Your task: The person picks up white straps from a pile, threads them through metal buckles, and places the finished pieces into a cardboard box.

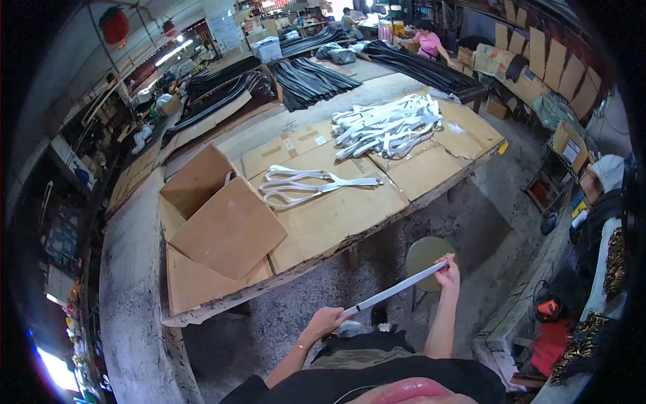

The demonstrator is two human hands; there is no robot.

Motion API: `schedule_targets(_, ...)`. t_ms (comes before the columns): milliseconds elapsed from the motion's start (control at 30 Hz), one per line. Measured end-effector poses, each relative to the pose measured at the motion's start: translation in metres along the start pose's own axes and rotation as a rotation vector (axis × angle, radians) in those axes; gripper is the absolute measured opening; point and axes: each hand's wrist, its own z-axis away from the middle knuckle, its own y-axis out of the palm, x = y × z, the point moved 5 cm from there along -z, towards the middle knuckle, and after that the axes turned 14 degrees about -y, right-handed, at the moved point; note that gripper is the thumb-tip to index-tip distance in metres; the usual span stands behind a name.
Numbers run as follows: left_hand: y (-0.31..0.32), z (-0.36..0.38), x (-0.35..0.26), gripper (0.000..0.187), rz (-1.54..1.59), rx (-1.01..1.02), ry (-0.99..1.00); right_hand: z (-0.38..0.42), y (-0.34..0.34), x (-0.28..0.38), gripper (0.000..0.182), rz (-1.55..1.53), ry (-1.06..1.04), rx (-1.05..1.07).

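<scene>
Head view, near side: our left hand (328,320) and right hand (447,271) hold a white strap (397,289) taut (straightening, we judge); next move calls for even tension.

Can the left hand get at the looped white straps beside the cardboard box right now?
Probably not as it stands: the left hand is holding a white strap stretched to the right hand. Once free, it likely could, perhaps leaning forward; the looped straps lie uncovered beside the box.

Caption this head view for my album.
Left hand and right hand hold a white strap near a cardboard-covered table.
</scene>
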Motion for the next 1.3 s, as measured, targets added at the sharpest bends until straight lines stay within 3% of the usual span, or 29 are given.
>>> schedule_targets(33, 0.004, -0.007, -0.013, 0.039, -0.012, 0.014, 0.0, -0.014, -0.01, 0.012, 0.018, -0.054, -0.014, 0.077)
schedule_targets(100, 0.02, -0.022, -0.045, 0.038, -0.11, 0.042, 0.107, -0.033, -0.027, 0.044, 0.021, 0.022, -0.104, -0.036)
schedule_targets(167, 0.029, -0.033, -0.073, 0.036, -0.098, 0.084, 0.214, -0.054, -0.035, 0.07, 0.024, 0.012, -0.086, 0.034)
schedule_targets(233, 0.027, -0.033, -0.105, 0.037, -0.158, 0.2, 0.214, -0.045, -0.01, 0.099, 0.026, 0.14, -0.066, -0.104)
schedule_targets(267, 0.033, -0.038, -0.104, 0.036, -0.154, 0.194, 0.223, -0.042, 0.003, 0.111, 0.025, 0.129, -0.055, 0.018)
schedule_targets(367, 0.032, -0.047, -0.111, 0.034, -0.087, 0.213, 0.232, -0.019, 0.051, 0.135, 0.022, 0.158, -0.144, 0.062)
schedule_targets(500, 0.028, -0.064, -0.121, 0.033, -0.041, 0.251, 0.195, -0.027, 0.049, 0.149, 0.023, 0.012, -0.256, 0.167)
schedule_targets(567, 0.032, -0.066, -0.124, 0.032, -0.081, 0.278, 0.136, -0.037, 0.036, 0.155, 0.022, 0.108, -0.325, -0.023)
schedule_targets(600, 0.035, -0.062, -0.131, 0.032, -0.09, 0.278, 0.219, -0.042, 0.036, 0.154, 0.022, 0.115, -0.32, -0.016)
schedule_targets(667, 0.031, -0.049, -0.158, 0.031, -0.092, 0.241, 0.363, -0.054, 0.028, 0.16, 0.022, 0.259, -0.436, -0.199)
schedule_targets(800, 0.014, -0.027, -0.211, 0.029, -0.178, 0.082, 0.601, -0.091, 0.026, 0.173, 0.029, 0.559, -0.547, -0.247)
schedule_targets(967, -0.039, 0.012, -0.206, 0.024, -0.088, 0.05, 0.663, -0.137, 0.017, 0.248, 0.01, 0.632, -0.615, -0.399)
schedule_targets(1033, -0.075, 0.035, -0.19, 0.031, -0.073, 0.338, 0.504, -0.166, 0.002, 0.304, 0.005, 0.569, -0.686, -0.305)
schedule_targets(1067, -0.09, 0.044, -0.185, 0.031, -0.062, 0.327, 0.492, -0.167, 0.012, 0.315, 0.005, 0.583, -0.69, -0.361)
schedule_targets(1300, -0.166, 0.103, -0.146, 0.033, -0.011, 0.368, 0.453, -0.151, 0.098, 0.292, 0.015, 0.533, -0.676, -0.379)
